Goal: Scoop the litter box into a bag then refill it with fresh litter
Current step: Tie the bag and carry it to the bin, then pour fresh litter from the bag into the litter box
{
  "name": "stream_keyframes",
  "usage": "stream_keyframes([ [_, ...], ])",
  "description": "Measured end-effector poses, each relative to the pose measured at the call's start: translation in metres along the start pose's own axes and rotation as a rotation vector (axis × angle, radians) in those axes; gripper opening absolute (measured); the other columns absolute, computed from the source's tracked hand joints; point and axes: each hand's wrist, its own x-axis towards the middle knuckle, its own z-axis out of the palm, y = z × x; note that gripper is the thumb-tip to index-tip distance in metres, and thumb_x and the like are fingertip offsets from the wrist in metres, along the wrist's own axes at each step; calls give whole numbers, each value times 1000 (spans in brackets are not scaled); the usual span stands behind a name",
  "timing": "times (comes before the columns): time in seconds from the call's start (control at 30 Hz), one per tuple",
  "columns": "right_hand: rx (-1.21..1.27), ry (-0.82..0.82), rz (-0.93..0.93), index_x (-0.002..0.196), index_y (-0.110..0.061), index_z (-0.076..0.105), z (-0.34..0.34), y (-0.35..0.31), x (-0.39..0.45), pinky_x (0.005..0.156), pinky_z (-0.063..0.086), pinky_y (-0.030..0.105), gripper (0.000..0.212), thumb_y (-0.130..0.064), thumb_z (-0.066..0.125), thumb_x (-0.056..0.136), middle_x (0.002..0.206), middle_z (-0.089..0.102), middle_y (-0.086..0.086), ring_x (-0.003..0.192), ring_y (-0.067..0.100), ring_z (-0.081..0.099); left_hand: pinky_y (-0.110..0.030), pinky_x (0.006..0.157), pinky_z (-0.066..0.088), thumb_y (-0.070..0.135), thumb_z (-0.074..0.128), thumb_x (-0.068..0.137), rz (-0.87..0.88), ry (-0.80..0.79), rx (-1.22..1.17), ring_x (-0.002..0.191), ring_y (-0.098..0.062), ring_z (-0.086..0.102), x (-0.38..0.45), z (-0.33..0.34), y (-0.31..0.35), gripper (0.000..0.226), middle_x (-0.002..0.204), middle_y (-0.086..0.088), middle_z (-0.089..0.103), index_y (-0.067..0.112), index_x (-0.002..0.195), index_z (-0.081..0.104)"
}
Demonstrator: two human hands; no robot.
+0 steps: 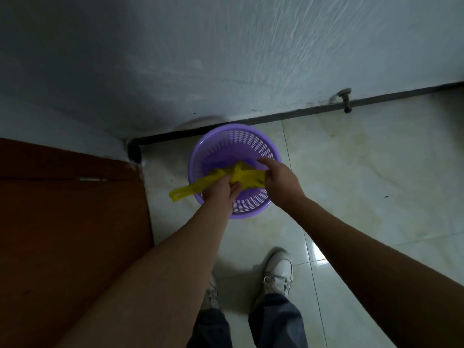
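Note:
A crumpled yellow plastic bag (247,177) is stretched over the mouth of a round purple perforated basket (247,144) that stands on the floor by the wall. My left hand (221,190) grips the bag's left part, and one yellow handle hangs out past the basket's left rim. My right hand (280,179) pinches the bag's right part, with the index finger held out over the basket. No litter box or scoop is in view.
A brown wooden door (62,222) fills the left side. The white wall (226,59) with a dark baseboard runs behind the basket, with a door stopper (346,100) at the right. My white shoes (278,272) stand on pale glossy floor tiles.

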Motion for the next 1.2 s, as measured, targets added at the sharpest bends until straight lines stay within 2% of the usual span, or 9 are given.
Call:
stream_keyframes([
  [0.13, -38, -23, -46, 131, -17, 57, 12, 10, 1, 78, 42, 28, 36, -13, 46, 97, 123, 64, 10, 107, 28, 60, -32, 47, 57, 4, 56, 93, 144, 49, 233, 61, -29, 68, 28, -8, -4, 21, 58, -1, 66, 13, 74, 53],
  [0.23, -71, -48, -75, 132, -15, 56, 21, 18, 0, 87, 46, 34, 35, -16, 49, 97, 127, 62, 10, 112, 29, 57, -51, 74, 60, 18, 63, 75, 366, 160, 616, 79, -39, 71, 62, -23, -14, 16, 71, -12, 72, 12, 60, 60],
  [0.3, -77, -51, -72, 133, -13, 54, 24, 20, -1, 90, 46, 36, 37, -17, 49, 97, 128, 61, 11, 114, 29, 55, -49, 73, 59, 25, 58, 68, 483, 179, 768, 77, -37, 69, 63, -24, -17, 16, 74, -16, 72, 14, 66, 69],
  [0.37, -66, -45, -67, 133, -13, 54, 26, 22, -2, 89, 47, 37, 37, -21, 49, 98, 128, 61, 10, 113, 29, 56, -40, 66, 55, 18, 61, 77, 584, 144, 932, 74, -34, 65, 35, -15, -7, 16, 72, -13, 70, 7, 74, 72],
  [0.5, -64, -56, -58, 133, -16, 53, 25, 18, -5, 88, 51, 38, 36, -29, 46, 100, 127, 62, 6, 110, 25, 58, -30, 57, 32, 15, 57, 90, 808, 97, 1162, 69, -31, 58, 14, -17, -1, 19, 67, -9, 60, 6, 75, 64],
  [0.73, -128, -53, -74, 129, -20, 57, 15, 4, -12, 87, 52, 40, 34, -30, 44, 99, 123, 64, 4, 109, 25, 57, -33, 62, 41, 29, 53, 96, 1022, 71, 1433, 82, -31, 61, -14, -31, 12, 22, 89, -11, 68, 11, 93, 67],
  [0.87, -134, -2, -68, 130, -15, 56, 3, -8, -21, 89, 48, 36, 34, -27, 46, 99, 126, 62, 6, 112, 25, 56, -30, 60, 44, 32, 53, 96, 1116, 13, 1501, 79, -24, 61, -31, -39, 22, 22, 90, -5, 66, 14, 96, 65],
  [1.03, -295, 0, -118, 131, -15, 54, -19, -35, -43, 92, 46, 37, 36, -26, 48, 98, 130, 60, 6, 117, 27, 54, -26, 61, 35, 25, 56, 93, 1360, 20, 1605, 73, -25, 62, -65, -46, 36, 18, 88, -5, 67, 11, 94, 67],
  [1.2, -461, 1, -186, 134, -17, 52, -43, -72, -69, 96, 43, 38, 40, -29, 50, 96, 133, 58, 5, 123, 26, 51, -33, 69, 47, 34, 48, 91, 1525, 5, 1739, 79, -24, 63, -112, -56, 54, 32, 92, -5, 68, 12, 104, 67],
])
